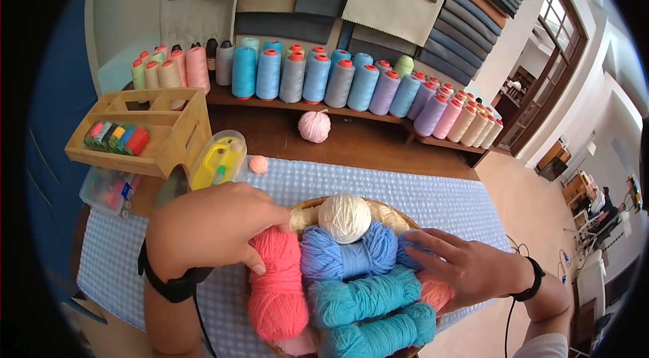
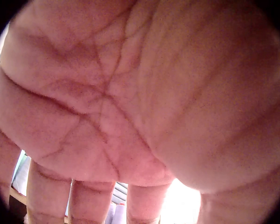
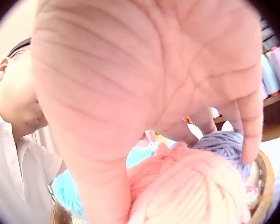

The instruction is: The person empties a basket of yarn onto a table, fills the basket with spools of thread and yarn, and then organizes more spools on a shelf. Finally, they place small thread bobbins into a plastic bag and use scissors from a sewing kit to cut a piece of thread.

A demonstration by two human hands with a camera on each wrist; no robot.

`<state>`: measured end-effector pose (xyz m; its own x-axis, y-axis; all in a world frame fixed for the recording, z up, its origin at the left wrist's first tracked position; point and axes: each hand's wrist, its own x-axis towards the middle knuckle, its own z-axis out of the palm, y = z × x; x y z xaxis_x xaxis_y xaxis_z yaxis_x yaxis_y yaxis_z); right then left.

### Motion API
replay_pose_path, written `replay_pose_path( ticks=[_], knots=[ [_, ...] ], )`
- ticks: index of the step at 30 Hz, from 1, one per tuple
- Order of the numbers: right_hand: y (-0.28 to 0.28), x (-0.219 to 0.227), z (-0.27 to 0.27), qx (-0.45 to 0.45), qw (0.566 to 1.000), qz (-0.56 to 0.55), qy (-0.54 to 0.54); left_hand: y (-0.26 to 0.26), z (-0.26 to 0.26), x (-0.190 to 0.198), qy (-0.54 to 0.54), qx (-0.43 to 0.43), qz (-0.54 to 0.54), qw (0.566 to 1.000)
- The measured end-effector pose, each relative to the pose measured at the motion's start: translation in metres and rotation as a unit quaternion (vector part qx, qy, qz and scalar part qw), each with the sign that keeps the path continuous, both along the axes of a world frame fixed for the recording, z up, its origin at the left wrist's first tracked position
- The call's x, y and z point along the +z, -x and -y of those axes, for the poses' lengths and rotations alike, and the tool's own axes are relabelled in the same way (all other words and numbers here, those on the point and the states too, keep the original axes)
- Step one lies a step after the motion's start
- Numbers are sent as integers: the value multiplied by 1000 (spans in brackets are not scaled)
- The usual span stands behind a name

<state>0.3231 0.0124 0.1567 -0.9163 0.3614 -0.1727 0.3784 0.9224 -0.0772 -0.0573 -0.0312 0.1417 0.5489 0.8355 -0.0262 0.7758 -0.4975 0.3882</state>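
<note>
A round wicker basket (image 1: 307, 205) holds several yarn skeins and balls. My left hand (image 1: 209, 229) is at its left side, thumb by a coral-pink skein (image 1: 277, 283) and fingertips near the far rim, partly hidden. The left wrist view shows its bare palm with fingers extended. My right hand (image 1: 466, 267) lies over the right side, fingers touching a blue-grey yarn ball (image 3: 224, 147) and thumb beside a peach yarn ball (image 3: 191, 186). Between the hands sit a cream ball (image 1: 345, 218), a blue skein (image 1: 348, 253) and two turquoise skeins (image 1: 368, 297).
The table wears a blue checked cloth (image 1: 419, 189). Behind it, thread cones (image 1: 316, 79) line a shelf, with a pale pink yarn ball (image 1: 314, 127) below. At left stand a wooden caddy (image 1: 162, 141), a yellow-filled plastic box (image 1: 220, 158) and a small peach ball (image 1: 258, 164).
</note>
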Motion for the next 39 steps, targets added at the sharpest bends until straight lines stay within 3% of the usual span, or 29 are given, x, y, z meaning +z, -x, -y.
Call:
replay_pose_path(
  ticks=[6, 8, 9, 12, 13, 15, 20, 24, 27, 31, 36, 39],
  knots=[
    [5, 27, -9, -5, 994, 97, 43, 10, 9, -2, -38, -5, -1, 999],
    [9, 51, -14, -9, 991, 107, 79, 16, 16, 7, -22, 16, 1, 1000],
    [14, 64, -20, -19, 989, 116, 86, 20, 22, 11, -74, 50, 3, 996],
    [30, 79, -44, -31, 999, 17, 12, 29, 39, 19, -168, 112, 24, 979],
    [38, 77, -54, -30, 999, 19, 8, 31, 42, 21, -172, 137, 19, 975],
    [59, 63, -80, -18, 994, -14, -104, 35, 46, 22, -180, 166, 17, 970],
    [117, 22, -138, -6, 990, 25, -140, 37, 57, 22, -228, 169, 48, 958],
    [172, 7, -149, 9, 985, 92, -144, 40, 63, 26, -253, 165, 63, 951],
    [186, -36, -194, -16, 988, 53, -143, 43, 69, 28, -262, 185, 86, 943],
    [207, -42, -197, -96, 988, 52, -110, 50, 72, 24, -298, 187, 99, 931],
    [205, -59, -224, -81, 986, 31, -140, 52, 72, 24, -274, 192, 97, 937],
    [204, -64, -248, -27, 987, -6, -160, 50, 76, 29, -258, 199, 98, 940]
  ],
)
